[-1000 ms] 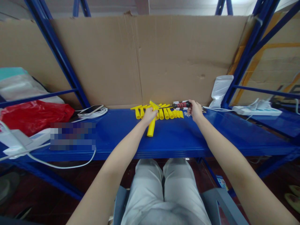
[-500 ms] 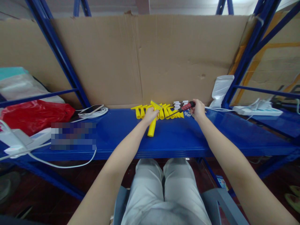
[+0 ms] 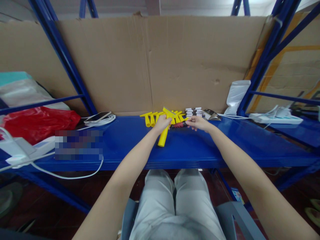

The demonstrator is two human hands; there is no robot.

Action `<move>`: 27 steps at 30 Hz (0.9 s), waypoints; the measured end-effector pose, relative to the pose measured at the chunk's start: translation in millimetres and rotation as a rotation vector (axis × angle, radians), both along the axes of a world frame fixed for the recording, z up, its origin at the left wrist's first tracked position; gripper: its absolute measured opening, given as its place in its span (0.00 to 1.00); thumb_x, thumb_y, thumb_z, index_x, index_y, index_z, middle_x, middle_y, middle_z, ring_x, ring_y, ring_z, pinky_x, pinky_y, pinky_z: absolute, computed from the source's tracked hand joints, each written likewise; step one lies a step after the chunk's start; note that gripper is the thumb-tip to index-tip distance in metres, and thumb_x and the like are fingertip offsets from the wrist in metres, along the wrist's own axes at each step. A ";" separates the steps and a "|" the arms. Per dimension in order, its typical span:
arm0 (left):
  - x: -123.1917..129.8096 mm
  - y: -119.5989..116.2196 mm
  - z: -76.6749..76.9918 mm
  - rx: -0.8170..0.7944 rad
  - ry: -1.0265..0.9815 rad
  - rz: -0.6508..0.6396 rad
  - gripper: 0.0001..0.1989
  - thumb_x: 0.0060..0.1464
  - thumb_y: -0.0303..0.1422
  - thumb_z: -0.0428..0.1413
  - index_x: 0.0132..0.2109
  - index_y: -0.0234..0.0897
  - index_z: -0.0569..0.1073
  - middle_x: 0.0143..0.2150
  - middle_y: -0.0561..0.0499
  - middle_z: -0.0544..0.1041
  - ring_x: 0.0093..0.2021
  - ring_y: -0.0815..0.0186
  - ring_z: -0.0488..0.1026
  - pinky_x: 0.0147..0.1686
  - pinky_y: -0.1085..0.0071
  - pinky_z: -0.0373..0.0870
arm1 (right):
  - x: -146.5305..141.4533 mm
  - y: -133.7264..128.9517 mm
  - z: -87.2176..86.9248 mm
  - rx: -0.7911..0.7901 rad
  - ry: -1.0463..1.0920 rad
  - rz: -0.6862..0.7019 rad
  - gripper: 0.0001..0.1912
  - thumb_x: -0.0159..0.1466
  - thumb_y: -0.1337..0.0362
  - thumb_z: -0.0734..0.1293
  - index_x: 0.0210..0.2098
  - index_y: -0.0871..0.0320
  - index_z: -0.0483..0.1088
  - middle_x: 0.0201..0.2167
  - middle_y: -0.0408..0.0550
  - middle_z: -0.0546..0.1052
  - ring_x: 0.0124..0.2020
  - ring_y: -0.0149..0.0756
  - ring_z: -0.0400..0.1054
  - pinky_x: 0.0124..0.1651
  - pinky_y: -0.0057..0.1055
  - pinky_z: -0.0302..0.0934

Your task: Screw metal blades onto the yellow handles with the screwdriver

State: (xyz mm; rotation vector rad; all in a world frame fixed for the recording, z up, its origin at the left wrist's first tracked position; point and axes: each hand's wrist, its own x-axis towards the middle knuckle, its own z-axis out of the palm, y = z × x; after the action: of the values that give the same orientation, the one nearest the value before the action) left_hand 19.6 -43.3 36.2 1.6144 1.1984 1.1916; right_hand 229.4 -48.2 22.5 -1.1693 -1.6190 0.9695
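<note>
My left hand (image 3: 162, 123) is closed round a yellow T-shaped scraper (image 3: 163, 137), whose wide head points away from me and whose round handle end comes toward me. In my right hand (image 3: 198, 123) is a screwdriver (image 3: 179, 124) with a red and black handle, held low and nearly level by my fingertips. Its front end reaches close to the scraper and my left hand; whether the tip touches is hidden. Behind both hands several more yellow scrapers (image 3: 148, 121) lie in a row, partly covered.
A stack of small white packs with dark bands (image 3: 194, 112) and an opened dark packet (image 3: 211, 114) lie at the back. White cables (image 3: 106, 119) and a red bag (image 3: 40, 122) are on the left. A power strip (image 3: 276, 118) sits right. Cardboard (image 3: 112, 66) walls off the back.
My right hand has moved left and toward me, bringing the screwdriver from a raised slant to low beside the held scraper. The dark packet is now uncovered. My left hand has barely moved.
</note>
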 end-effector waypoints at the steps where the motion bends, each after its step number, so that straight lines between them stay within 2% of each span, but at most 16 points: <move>1: 0.7 -0.2 -0.5 0.004 0.001 -0.012 0.15 0.50 0.19 0.49 0.19 0.37 0.62 0.13 0.57 0.63 0.12 0.73 0.60 0.17 0.76 0.56 | -1.7 0.7 -3.4 0.006 -0.053 0.046 0.16 0.47 0.61 0.79 0.25 0.58 0.70 0.17 0.40 0.74 0.15 0.26 0.63 0.14 0.20 0.53; 4: 4.0 -2.7 -0.4 0.016 0.011 -0.036 0.16 0.50 0.18 0.49 0.19 0.37 0.61 0.12 0.58 0.62 0.12 0.73 0.60 0.17 0.76 0.55 | -5.8 4.6 -11.4 0.095 -0.177 0.130 0.16 0.45 0.60 0.79 0.25 0.57 0.70 0.18 0.38 0.73 0.18 0.27 0.64 0.18 0.21 0.56; 6: 6.7 -5.1 0.5 0.023 0.017 -0.042 0.16 0.49 0.18 0.49 0.18 0.37 0.61 0.11 0.58 0.62 0.12 0.73 0.60 0.17 0.77 0.55 | -6.7 7.8 -13.2 0.221 -0.270 0.133 0.14 0.46 0.60 0.78 0.25 0.57 0.70 0.20 0.39 0.74 0.21 0.27 0.64 0.23 0.23 0.59; 9: 10.4 -8.9 1.6 0.018 0.048 -0.068 0.15 0.49 0.18 0.49 0.18 0.36 0.62 0.12 0.57 0.63 0.12 0.74 0.60 0.17 0.77 0.56 | -5.9 12.5 -12.1 0.433 -0.399 0.043 0.08 0.52 0.61 0.74 0.25 0.57 0.71 0.24 0.42 0.75 0.25 0.31 0.66 0.31 0.28 0.62; 12: 13.3 -12.1 1.3 0.003 0.094 -0.115 0.16 0.50 0.19 0.49 0.18 0.36 0.63 0.12 0.57 0.63 0.12 0.74 0.60 0.17 0.76 0.56 | -5.6 15.4 -10.0 0.554 -0.432 -0.052 0.05 0.57 0.62 0.69 0.29 0.57 0.71 0.28 0.45 0.77 0.29 0.34 0.68 0.35 0.31 0.63; 19: 18.3 -15.0 -2.0 0.007 0.123 -0.200 0.15 0.50 0.20 0.50 0.19 0.36 0.62 0.14 0.57 0.64 0.13 0.74 0.61 0.18 0.76 0.57 | -12.4 11.0 -6.6 0.597 -0.432 -0.092 0.03 0.58 0.64 0.65 0.29 0.57 0.68 0.29 0.46 0.76 0.27 0.33 0.66 0.33 0.30 0.60; 27: 18.8 -19.9 -0.1 -0.005 0.116 -0.207 0.15 0.51 0.20 0.50 0.20 0.36 0.62 0.14 0.57 0.63 0.13 0.75 0.61 0.16 0.77 0.57 | -17.5 4.4 -3.4 0.603 -0.413 -0.084 0.03 0.57 0.64 0.64 0.28 0.57 0.66 0.28 0.45 0.75 0.25 0.31 0.63 0.31 0.29 0.58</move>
State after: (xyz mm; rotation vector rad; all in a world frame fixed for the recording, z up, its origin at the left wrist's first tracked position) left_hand 38.5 -63.2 36.2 1.7764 1.0739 0.9748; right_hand 211.9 -43.8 19.0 -1.0316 -1.9764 0.1464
